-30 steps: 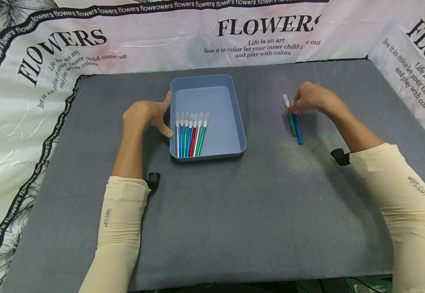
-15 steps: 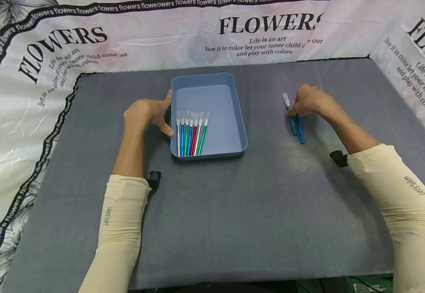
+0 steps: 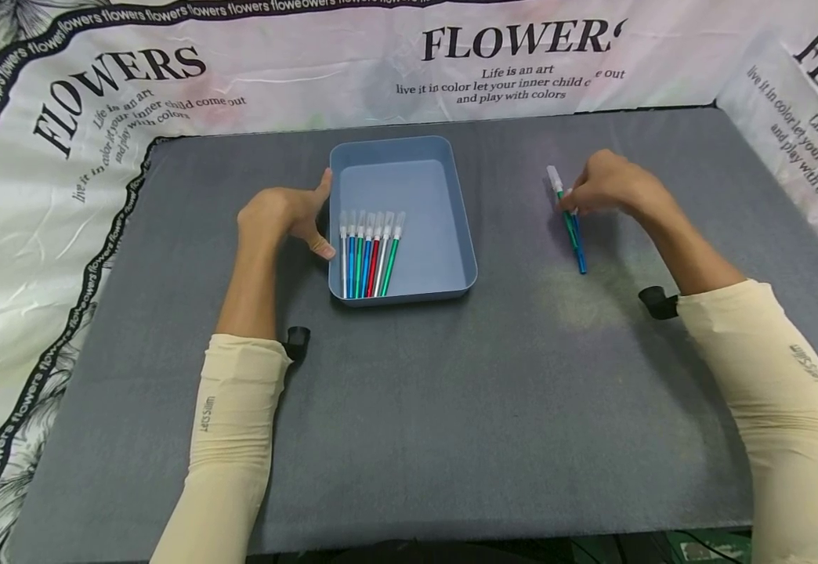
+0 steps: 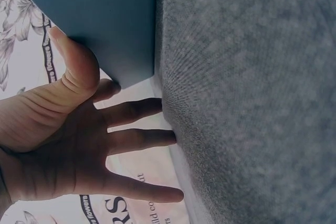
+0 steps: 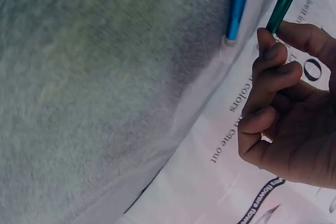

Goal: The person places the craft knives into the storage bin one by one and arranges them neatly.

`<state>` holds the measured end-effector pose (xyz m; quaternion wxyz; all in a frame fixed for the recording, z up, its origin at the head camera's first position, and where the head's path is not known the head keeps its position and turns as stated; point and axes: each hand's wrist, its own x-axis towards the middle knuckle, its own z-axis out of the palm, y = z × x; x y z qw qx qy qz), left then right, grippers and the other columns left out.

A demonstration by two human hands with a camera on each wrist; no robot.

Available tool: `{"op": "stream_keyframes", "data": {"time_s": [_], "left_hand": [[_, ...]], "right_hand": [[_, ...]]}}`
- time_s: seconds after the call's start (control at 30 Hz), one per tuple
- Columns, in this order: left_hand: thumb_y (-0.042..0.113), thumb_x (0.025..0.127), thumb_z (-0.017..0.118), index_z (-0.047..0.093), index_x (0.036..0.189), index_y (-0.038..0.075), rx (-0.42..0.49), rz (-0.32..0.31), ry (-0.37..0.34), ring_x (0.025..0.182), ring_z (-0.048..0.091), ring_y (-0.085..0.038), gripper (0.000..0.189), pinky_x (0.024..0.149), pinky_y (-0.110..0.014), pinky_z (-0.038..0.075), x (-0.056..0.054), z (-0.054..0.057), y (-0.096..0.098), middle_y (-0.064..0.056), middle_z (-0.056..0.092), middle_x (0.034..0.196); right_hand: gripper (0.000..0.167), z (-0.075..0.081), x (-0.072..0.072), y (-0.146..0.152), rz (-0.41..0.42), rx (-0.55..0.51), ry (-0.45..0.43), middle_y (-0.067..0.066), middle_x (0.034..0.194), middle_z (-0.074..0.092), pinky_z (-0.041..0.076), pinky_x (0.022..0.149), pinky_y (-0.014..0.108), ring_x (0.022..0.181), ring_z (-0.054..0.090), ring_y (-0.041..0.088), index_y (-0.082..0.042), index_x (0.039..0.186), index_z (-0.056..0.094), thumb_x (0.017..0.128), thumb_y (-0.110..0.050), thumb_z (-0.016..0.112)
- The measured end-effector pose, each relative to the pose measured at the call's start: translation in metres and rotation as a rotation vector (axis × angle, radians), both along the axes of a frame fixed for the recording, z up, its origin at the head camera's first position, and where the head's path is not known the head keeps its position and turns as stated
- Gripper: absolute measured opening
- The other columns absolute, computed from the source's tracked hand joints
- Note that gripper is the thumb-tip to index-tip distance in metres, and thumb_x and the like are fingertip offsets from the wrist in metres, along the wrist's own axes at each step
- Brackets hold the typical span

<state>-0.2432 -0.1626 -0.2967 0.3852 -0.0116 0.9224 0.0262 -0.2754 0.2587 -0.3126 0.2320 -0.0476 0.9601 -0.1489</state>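
Observation:
My left hand [image 3: 284,213] rests against the left side of a blue-grey tray [image 3: 426,243], thumb and straight fingers spread along its wall. In the left wrist view the thumb lies at the tray's outer wall [image 4: 115,19]. Several capped markers [image 3: 369,254], silver, blue, green and red, lie side by side in the tray's near-left part. Over on the right, my right hand [image 3: 609,184] pinches a green marker [image 5: 286,3] between thumb and index finger, its clear cap pointing away. A blue marker [image 5: 240,9] lies on the cloth just below, partly hidden by the green one and the hand.
A grey cloth [image 3: 451,407] covers the table. Behind it and along both sides hangs a white sheet [image 3: 310,86] printed with flower lettering. Black wrist mounts [image 3: 657,302] stick out at both sleeves.
The green marker has come up off the cloth in my right hand and shifted slightly right, now overlapping the blue marker. My left hand and the tray keep their places.

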Motion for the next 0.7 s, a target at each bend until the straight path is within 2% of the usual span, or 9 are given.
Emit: {"op": "stream_keyframes", "data": {"time_s": [0.1, 0.23, 0.37, 0.57, 0.7], "left_hand": [[0.053, 0.088, 0.079, -0.040, 0.155, 0.033, 0.001, 0.003, 0.002, 0.162, 0.010, -0.046, 0.138, 0.122, -0.065, 0.028, 0.000, 0.000, -0.001, -0.024, -0.015, 0.173], [0.053, 0.088, 0.079, -0.040, 0.155, 0.033, 0.001, 0.002, 0.008, 0.161, 0.011, -0.047, 0.138, 0.122, -0.065, 0.028, 0.001, 0.001, -0.001, -0.025, -0.015, 0.173], [0.052, 0.089, 0.078, -0.040, 0.155, 0.032, 0.003, -0.005, 0.007, 0.162, 0.008, -0.047, 0.137, 0.123, -0.065, 0.027, 0.000, 0.000, 0.000, -0.025, -0.015, 0.173], [0.051, 0.089, 0.078, -0.039, 0.156, 0.030, -0.003, -0.011, 0.007, 0.163, 0.007, -0.046, 0.136, 0.125, -0.065, 0.025, -0.002, -0.001, 0.003, -0.024, -0.015, 0.173], [0.052, 0.089, 0.078, -0.039, 0.156, 0.030, -0.004, -0.014, 0.004, 0.163, 0.007, -0.046, 0.137, 0.125, -0.065, 0.025, -0.002, 0.000, 0.002, -0.025, -0.015, 0.173]], "right_hand": [[0.043, 0.004, 0.001, 0.001, -0.008, -0.024, -0.005, 0.018, 0.096, 0.078, 0.050, 0.089, 0.057, 0.107, 0.063, 0.037, 0.006, 0.105, 0.079, 0.098, -0.033, 0.065], [0.046, 0.010, 0.007, -0.001, 0.004, -0.051, 0.000, 0.020, 0.102, 0.078, 0.047, 0.094, 0.061, 0.118, 0.060, 0.043, 0.007, 0.111, 0.078, 0.100, -0.034, 0.062], [0.044, 0.017, 0.014, -0.008, 0.012, -0.074, 0.004, 0.015, 0.100, 0.077, 0.047, 0.090, 0.056, 0.112, 0.059, 0.036, 0.002, 0.101, 0.081, 0.100, -0.038, 0.063], [0.039, 0.024, 0.029, -0.030, 0.031, -0.140, 0.025, 0.001, 0.080, 0.069, 0.040, 0.074, 0.041, 0.090, 0.049, 0.023, -0.007, 0.078, 0.076, 0.099, -0.039, 0.065], [0.036, 0.029, 0.040, -0.051, 0.069, -0.186, 0.045, 0.001, 0.077, 0.069, 0.039, 0.075, 0.038, 0.088, 0.050, 0.022, -0.006, 0.083, 0.078, 0.098, -0.036, 0.065]]}}
